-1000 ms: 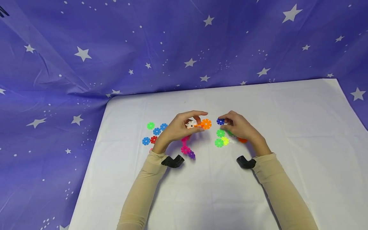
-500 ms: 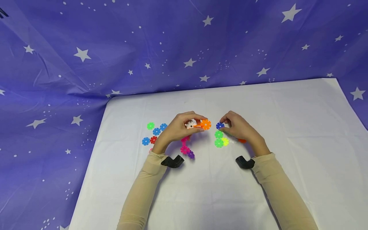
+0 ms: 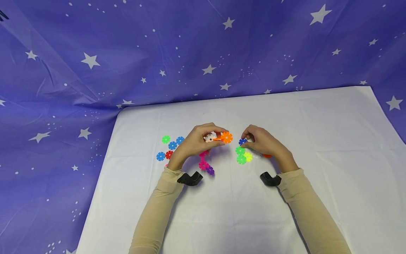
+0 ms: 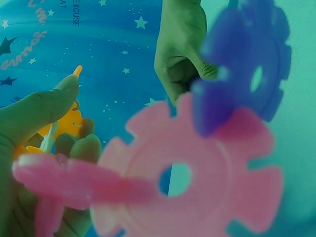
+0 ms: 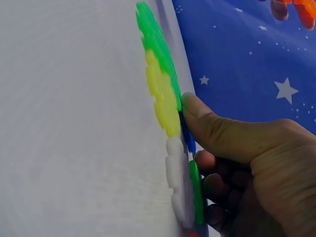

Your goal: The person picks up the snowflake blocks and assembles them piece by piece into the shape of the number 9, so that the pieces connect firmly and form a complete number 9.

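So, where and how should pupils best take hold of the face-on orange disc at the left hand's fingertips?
Probably pinch the orange disc by its right rim, coming from the right: that notched edge is uncovered, while the left hand lies on its left.

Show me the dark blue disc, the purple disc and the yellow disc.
Dark blue disc (image 3: pixel 243 141), head view: uncovered part of its face.
Purple disc (image 4: pixel 237 71), left wrist view: face, beside its hole.
Yellow disc (image 5: pixel 164 95), right wrist view: its middle.

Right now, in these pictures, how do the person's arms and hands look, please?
The long sleeves are plain beige, with a bent black piece at each sleeve's end. The left hand and right hand wear no gloves.
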